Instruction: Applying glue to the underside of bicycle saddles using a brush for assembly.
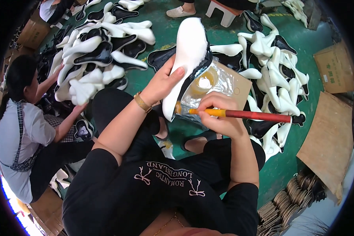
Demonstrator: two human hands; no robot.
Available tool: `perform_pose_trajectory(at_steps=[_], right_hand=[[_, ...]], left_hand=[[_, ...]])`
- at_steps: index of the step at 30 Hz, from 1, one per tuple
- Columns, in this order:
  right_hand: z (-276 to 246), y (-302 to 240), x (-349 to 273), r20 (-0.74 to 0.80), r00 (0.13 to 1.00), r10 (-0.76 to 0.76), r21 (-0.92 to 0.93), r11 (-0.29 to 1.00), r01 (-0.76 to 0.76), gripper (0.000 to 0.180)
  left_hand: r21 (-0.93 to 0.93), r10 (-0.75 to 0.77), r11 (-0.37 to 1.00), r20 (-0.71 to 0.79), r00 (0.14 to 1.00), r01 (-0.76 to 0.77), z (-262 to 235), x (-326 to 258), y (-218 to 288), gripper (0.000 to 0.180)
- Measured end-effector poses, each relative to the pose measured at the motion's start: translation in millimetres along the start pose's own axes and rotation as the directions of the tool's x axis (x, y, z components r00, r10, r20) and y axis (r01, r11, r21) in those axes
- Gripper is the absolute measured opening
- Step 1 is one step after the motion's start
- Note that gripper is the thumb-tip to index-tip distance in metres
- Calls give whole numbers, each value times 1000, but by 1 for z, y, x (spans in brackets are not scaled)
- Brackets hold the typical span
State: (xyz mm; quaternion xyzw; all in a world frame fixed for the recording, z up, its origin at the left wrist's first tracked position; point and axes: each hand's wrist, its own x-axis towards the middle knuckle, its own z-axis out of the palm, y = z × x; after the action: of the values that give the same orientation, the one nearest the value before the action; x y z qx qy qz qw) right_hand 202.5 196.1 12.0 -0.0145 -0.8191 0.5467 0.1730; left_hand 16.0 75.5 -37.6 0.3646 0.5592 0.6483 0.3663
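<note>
A white foam bicycle saddle [189, 45] with a black base stands tilted on its narrow end in front of me. My left hand [161, 83] grips it by the side, thumb lying across the white foam. In my right hand [221, 111] is a brush with a red and yellow handle [259, 116]. Its bristle end touches or nearly touches the saddle's dark edge near the narrow tip; the exact contact is hard to see. Behind the saddle, a round container of yellowish, shiny liquid [205, 81] sits among clear plastic sheeting [192, 98].
Heaps of similar white and black saddles [106, 51] lie at the left and right on the green floor [161, 25]. A co-worker [23, 129] sits at the left, reaching into the left heap. Cardboard boxes [334, 67] and stacked thin pieces [291, 200] stand at the right.
</note>
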Motion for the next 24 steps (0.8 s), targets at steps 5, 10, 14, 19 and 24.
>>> perform_pose_trajectory(at_steps=[5,10,14,19,24], right_hand=[[-9,5,-1,-89,996,26,30,999,-24,7],[-23,12,2,-455,863,-219,-257,960,108,11],[-39,40,-1,-595,804,-16,-185,976,-118,10],[-21,93,3,-459,858,230,-137,936,-324,13],[-27,94,11,-491,867,82,-270,932,-241,7]], left_hand=[[-29,38,999,36,999,-37,1,5,9,68],[-28,82,996,-5,997,-82,-4,6,7,68],[222,140,963,60,988,-150,-27,-3,20,74],[-898,-220,298,266,939,324,-36,-25,50,64],[-595,-185,780,77,980,194,-31,-31,66,49]])
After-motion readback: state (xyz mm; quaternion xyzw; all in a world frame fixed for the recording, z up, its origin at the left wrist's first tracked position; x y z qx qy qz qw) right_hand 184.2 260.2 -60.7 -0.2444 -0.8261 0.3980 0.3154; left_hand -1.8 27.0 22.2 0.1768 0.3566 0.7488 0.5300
